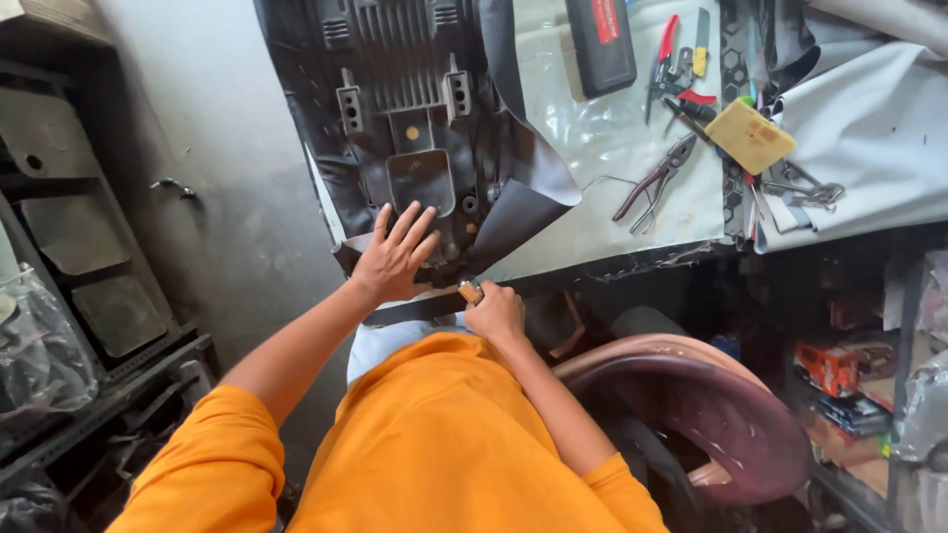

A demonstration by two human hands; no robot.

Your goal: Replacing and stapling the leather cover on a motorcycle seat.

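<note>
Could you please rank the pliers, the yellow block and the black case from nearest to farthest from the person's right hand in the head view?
From the right hand:
1. Pliers, up and right on the clear sheet.
2. Yellow block, farther right.
3. Black case, at the top edge.

1. The seat base is matt black moulded plastic, ribbed.
2. The cover folded off its right edge looks like dark, smooth leatherette.
3. Right of the seat base, the sheet is glossy, wrinkled clear plastic.
4. Further right, the pliers are dull metal.
</note>
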